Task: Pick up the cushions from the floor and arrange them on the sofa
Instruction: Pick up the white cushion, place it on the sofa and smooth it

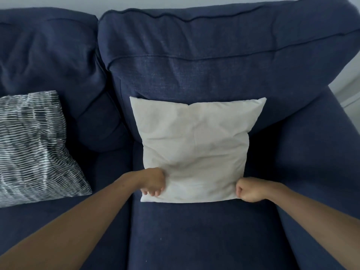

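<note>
A plain white cushion (194, 145) stands on the right seat of the navy sofa (214, 230), leaning against the back pillow. My left hand (153, 182) grips its lower left corner, fingers curled into the fabric. My right hand (248, 190) is a closed fist pinching the lower right corner. A black-and-white patterned cushion (33, 149) lies tilted on the left seat, against the left back pillow.
The sofa's right armrest (319, 152) rises beside the white cushion. The back pillows (214, 55) fill the upper view. A pale wall (97, 4) shows above, and a strip of wall and skirting (350, 84) at the far right.
</note>
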The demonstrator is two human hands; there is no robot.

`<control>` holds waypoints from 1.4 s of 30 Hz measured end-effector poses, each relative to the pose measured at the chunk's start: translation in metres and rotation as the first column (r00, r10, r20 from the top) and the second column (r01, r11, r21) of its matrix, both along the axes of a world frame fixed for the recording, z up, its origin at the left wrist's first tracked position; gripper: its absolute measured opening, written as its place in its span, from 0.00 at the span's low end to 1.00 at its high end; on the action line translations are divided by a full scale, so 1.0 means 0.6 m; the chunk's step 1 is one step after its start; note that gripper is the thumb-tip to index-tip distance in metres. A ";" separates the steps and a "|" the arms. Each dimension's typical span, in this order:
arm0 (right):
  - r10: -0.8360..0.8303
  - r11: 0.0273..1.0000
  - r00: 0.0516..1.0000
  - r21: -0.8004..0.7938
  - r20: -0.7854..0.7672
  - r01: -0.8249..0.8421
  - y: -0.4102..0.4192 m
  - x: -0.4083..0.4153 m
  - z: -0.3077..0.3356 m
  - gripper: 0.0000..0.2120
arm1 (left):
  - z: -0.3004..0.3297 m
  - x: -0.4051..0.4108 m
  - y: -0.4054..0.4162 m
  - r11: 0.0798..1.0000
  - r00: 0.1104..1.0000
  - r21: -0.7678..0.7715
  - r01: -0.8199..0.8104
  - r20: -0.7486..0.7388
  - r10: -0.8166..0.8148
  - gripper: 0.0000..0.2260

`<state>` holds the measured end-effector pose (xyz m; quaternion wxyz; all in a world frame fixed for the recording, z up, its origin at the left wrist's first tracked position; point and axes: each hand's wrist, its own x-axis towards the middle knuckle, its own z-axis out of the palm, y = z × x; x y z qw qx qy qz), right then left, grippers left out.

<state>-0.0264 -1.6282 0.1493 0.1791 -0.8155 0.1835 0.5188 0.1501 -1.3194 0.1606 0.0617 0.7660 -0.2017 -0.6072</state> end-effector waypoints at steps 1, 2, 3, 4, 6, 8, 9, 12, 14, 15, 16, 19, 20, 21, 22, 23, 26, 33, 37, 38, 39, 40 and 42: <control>0.034 0.999 0.999 -0.015 -0.025 -0.035 0.001 -0.003 0.006 0.11 | 0.009 -0.005 -0.004 0.996 0.996 0.031 0.084 -0.014 -0.083 0.12; 0.032 0.999 0.997 0.021 -0.065 -0.031 0.011 0.001 0.014 0.11 | 0.018 -0.016 -0.015 0.990 0.989 0.046 0.135 -0.061 -0.133 0.12; 0.027 0.995 0.994 0.093 -0.108 -0.017 0.030 0.009 0.023 0.13 | 0.024 -0.033 -0.031 0.989 0.981 0.027 0.148 -0.128 -0.144 0.12; 0.018 0.985 0.990 0.171 -0.141 0.007 0.054 0.020 0.029 0.17 | 0.028 -0.055 -0.052 0.992 0.972 -0.019 0.122 -0.199 -0.124 0.13; -0.003 0.955 0.991 0.294 -0.130 0.042 0.104 0.041 0.029 0.19 | 0.025 -0.098 -0.092 0.992 0.964 -0.129 -0.013 -0.266 -0.022 0.17; -0.048 0.942 0.998 0.329 -0.039 0.058 0.128 0.058 0.010 0.17 | -0.003 -0.111 -0.108 0.977 0.973 -0.192 -0.097 -0.224 0.053 0.20; -0.082 0.941 0.997 0.328 -0.010 0.081 0.128 0.060 0.000 0.16 | -0.018 -0.104 -0.101 0.976 0.980 -0.196 -0.090 -0.191 0.052 0.21; -0.153 0.959 0.988 0.244 0.021 0.143 0.075 0.038 -0.024 0.10 | -0.054 -0.061 -0.039 0.991 0.989 -0.107 -0.082 -0.135 0.067 0.17; -0.169 0.978 0.984 0.136 0.054 0.161 0.030 0.012 -0.024 0.07 | -0.050 -0.029 0.011 0.998 0.997 0.005 -0.056 -0.057 0.056 0.12; -0.155 0.986 0.985 0.080 0.070 0.149 0.012 0.003 -0.018 0.07 | -0.043 -0.016 0.031 0.997 1.000 0.077 -0.021 0.002 0.021 0.09; -0.124 0.992 0.990 0.034 0.063 0.122 0.000 -0.003 -0.007 0.08 | -0.036 -0.005 0.046 0.989 0.998 0.147 0.029 0.050 -0.037 0.07; -0.056 0.996 0.996 0.073 -0.064 0.060 0.005 0.020 0.043 0.18 | 0.019 0.012 0.031 0.963 0.988 0.220 0.153 -0.013 -0.154 0.13; -0.051 0.989 0.994 0.136 -0.093 0.064 0.017 0.038 0.061 0.20 | 0.042 0.011 0.006 0.966 0.983 0.187 0.180 -0.059 -0.172 0.14; -0.054 0.974 0.994 0.213 -0.092 0.073 0.033 0.060 0.081 0.21 | 0.063 0.009 -0.025 0.970 0.978 0.141 0.200 -0.095 -0.187 0.15; -0.055 0.959 0.996 0.274 -0.064 0.070 0.053 0.085 0.102 0.21 | 0.081 0.003 -0.063 0.976 0.974 0.085 0.200 -0.121 -0.189 0.17; -0.060 0.946 0.998 0.320 -0.014 0.062 0.070 0.109 0.118 0.21 | 0.092 -0.002 -0.099 0.982 0.974 0.024 0.186 -0.132 -0.182 0.17; -0.096 0.940 0.982 0.339 0.164 0.035 0.093 0.162 0.132 0.18 | 0.100 0.001 -0.174 0.988 0.993 -0.129 0.082 -0.076 -0.092 0.12; -0.160 0.987 0.970 0.023 0.185 0.159 -0.028 0.132 0.142 0.18 | 0.070 0.121 -0.023 0.974 0.975 0.200 0.106 0.172 -0.141 0.03; -0.021 0.999 0.999 0.032 0.035 0.020 -0.028 0.127 0.194 0.20 | 0.123 0.111 -0.002 0.946 0.966 0.269 0.182 0.132 -0.224 0.09; -0.031 0.995 0.998 0.100 0.062 0.025 -0.013 0.136 0.210 0.21 | 0.142 0.094 -0.025 0.950 0.972 0.237 0.202 0.071 -0.225 0.10; -0.050 0.986 0.993 0.162 0.109 0.032 0.005 0.150 0.224 0.22 | 0.158 0.078 -0.056 0.961 0.976 0.179 0.208 0.028 -0.217 0.12; -0.067 0.977 0.984 0.210 0.163 0.031 0.024 0.167 0.235 0.22 | 0.172 0.063 -0.091 0.974 0.979 0.103 0.204 0.007 -0.206 0.14; -0.079 0.968 0.965 0.249 0.250 0.015 0.052 0.203 0.245 0.20 | 0.193 0.046 -0.159 0.985 0.988 -0.081 0.152 0.025 -0.150 0.17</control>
